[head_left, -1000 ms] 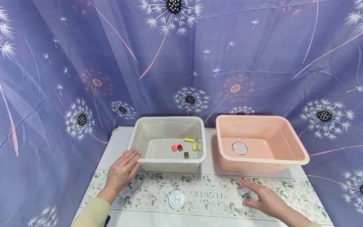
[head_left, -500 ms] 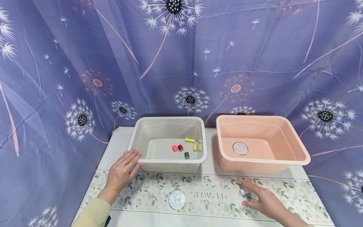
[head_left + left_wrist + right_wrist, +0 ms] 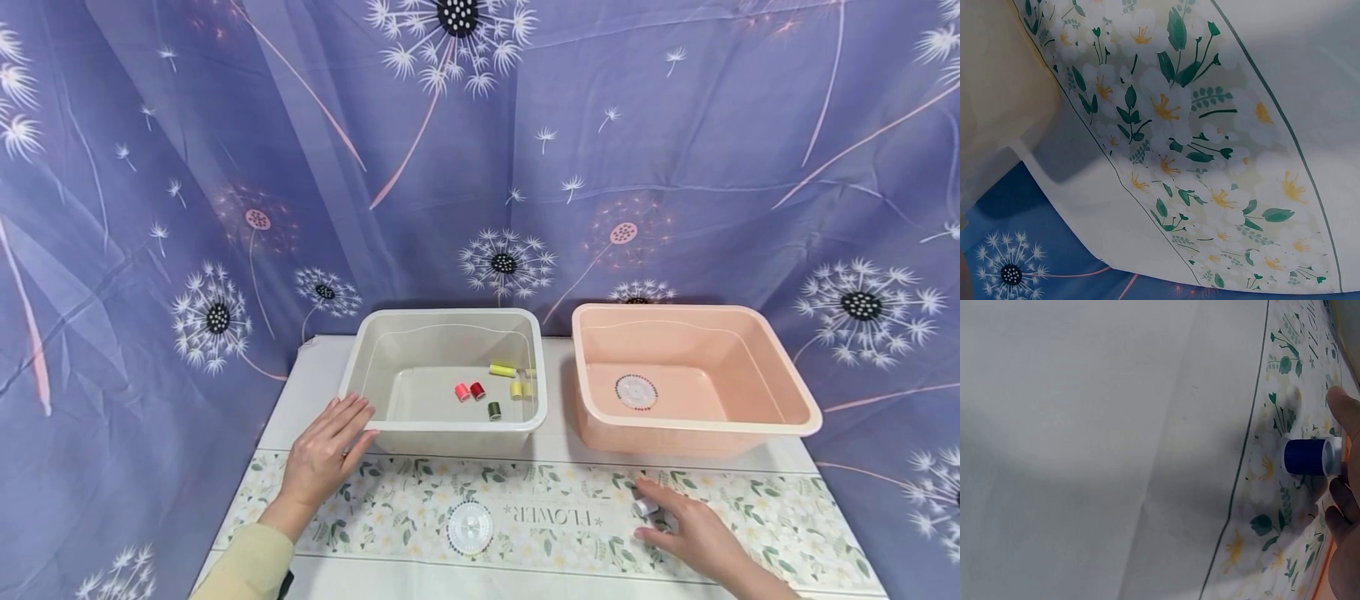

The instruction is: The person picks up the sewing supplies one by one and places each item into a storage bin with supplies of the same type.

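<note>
My left hand (image 3: 321,454) rests with straight fingers at the front left corner of the grey basin (image 3: 450,426). Inside that basin lie several thread spools: a pink one (image 3: 462,392), a dark red one (image 3: 477,390), a dark green one (image 3: 494,410) and yellow ones (image 3: 502,370). At the right of the table, my right hand (image 3: 697,529) has thumb and forefinger spread beside a white spool (image 3: 645,506). In the right wrist view a dark blue spool (image 3: 1305,456) lies close to the fingers, with a whitish spool end (image 3: 1337,456) behind it.
A wheel of ball-headed pins (image 3: 470,527) lies on the flowered strip of the tablecloth (image 3: 420,487). Another pin wheel (image 3: 636,392) is inside the pink basin (image 3: 697,423), right of the grey one. A purple dandelion curtain (image 3: 420,250) hangs behind.
My right hand has shifted slightly left, and the white spool beside it has turned a little. The left hand stays at the grey basin's corner.
</note>
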`<state>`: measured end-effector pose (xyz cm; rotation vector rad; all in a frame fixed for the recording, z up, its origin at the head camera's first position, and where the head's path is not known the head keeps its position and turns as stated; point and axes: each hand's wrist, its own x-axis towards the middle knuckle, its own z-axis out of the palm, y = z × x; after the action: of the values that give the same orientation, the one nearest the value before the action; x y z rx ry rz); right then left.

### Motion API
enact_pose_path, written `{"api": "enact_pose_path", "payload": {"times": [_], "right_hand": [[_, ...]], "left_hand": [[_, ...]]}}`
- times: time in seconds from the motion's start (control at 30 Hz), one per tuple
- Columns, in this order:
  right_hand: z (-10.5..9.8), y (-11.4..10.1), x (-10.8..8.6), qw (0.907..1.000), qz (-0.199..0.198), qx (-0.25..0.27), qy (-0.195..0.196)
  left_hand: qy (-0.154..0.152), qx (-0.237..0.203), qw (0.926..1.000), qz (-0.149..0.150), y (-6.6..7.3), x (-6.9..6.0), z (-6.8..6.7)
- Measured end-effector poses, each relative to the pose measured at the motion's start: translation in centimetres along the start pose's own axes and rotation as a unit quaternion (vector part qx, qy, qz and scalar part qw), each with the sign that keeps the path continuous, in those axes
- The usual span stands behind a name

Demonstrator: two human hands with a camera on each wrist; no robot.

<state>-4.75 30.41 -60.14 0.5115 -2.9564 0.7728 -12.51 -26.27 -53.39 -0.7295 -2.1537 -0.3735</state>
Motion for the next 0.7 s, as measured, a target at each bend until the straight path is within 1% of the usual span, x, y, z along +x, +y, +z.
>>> {"api": "enact_pose_path", "payload": {"times": [0.17, 0.23, 0.4, 0.53, 0.7], "right_hand": [[0.7, 0.2, -0.2, 0.9996, -0.008, -0.004, 0.028], [0.9, 0.3, -0.2, 0.9995, -0.002, 0.0, 0.033], [1.2, 0.2, -0.2, 0.9991, 0.032, 0.018, 0.023], [1.5, 0.3, -0.2, 0.9984, 0.043, 0.022, 0.029], [1.6, 0.3, -0.1, 0.9971, 0.066, 0.032, 0.019]], "left_hand": [[0.001, -0.003, 1.0, 0.0, 0.0, 0.0, 0.0], [0.0, -0.005, 1.0, 0.001, 0.0, 0.0, 0.0], [-0.002, -0.004, 1.0, 0.003, 0.0, 0.0, -0.1], [-0.007, 0.003, 1.0, 0.001, 0.1, 0.1, -0.1], [-0.016, 0.008, 0.9998, 0.0, 0.1, 0.0, -0.2]]}}
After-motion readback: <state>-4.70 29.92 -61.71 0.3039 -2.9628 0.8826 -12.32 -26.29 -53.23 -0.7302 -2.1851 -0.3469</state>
